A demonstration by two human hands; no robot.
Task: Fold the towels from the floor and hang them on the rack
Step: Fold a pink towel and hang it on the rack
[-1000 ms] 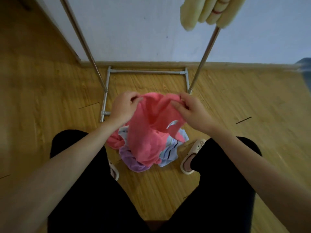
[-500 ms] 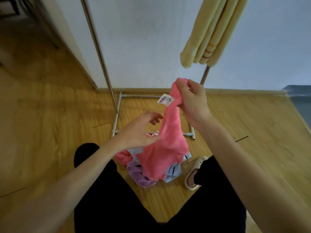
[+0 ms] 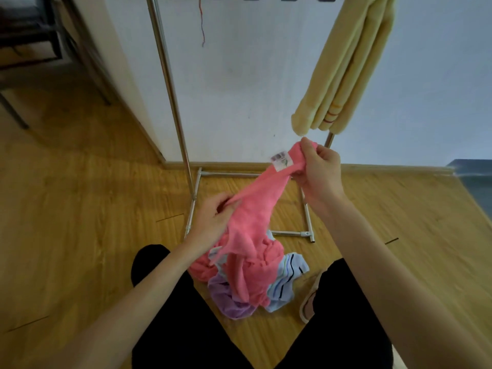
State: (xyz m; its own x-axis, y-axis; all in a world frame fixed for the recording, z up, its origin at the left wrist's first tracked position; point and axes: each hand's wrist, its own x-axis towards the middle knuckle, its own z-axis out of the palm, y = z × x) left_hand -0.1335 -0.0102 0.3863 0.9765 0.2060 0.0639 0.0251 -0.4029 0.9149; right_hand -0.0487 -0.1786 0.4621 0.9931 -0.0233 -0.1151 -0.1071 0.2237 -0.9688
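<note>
A pink towel [image 3: 255, 209] stretches between my two hands above the floor pile. My right hand [image 3: 319, 171] pinches its upper corner, beside a white label, just below the hanging yellow towel. My left hand [image 3: 213, 222] grips the towel's edge lower down on the left. Under it on the wooden floor lie a purple towel [image 3: 229, 296], a pale blue striped towel [image 3: 285, 280] and more pink cloth. The metal rack [image 3: 173, 102] stands against the white wall, with a folded yellow towel [image 3: 346, 70] hanging on its right side.
The rack's base bars [image 3: 306, 217] lie on the floor just beyond the pile. My knees in black trousers frame the pile, with a slippered foot [image 3: 308, 299] at the right. Dark furniture legs [image 3: 53, 49] stand at the far left.
My left hand has closed on the towel's lower edge, where before it was open beside it. My right hand keeps the labelled corner raised, and the view has tilted up to show more of the rack.
</note>
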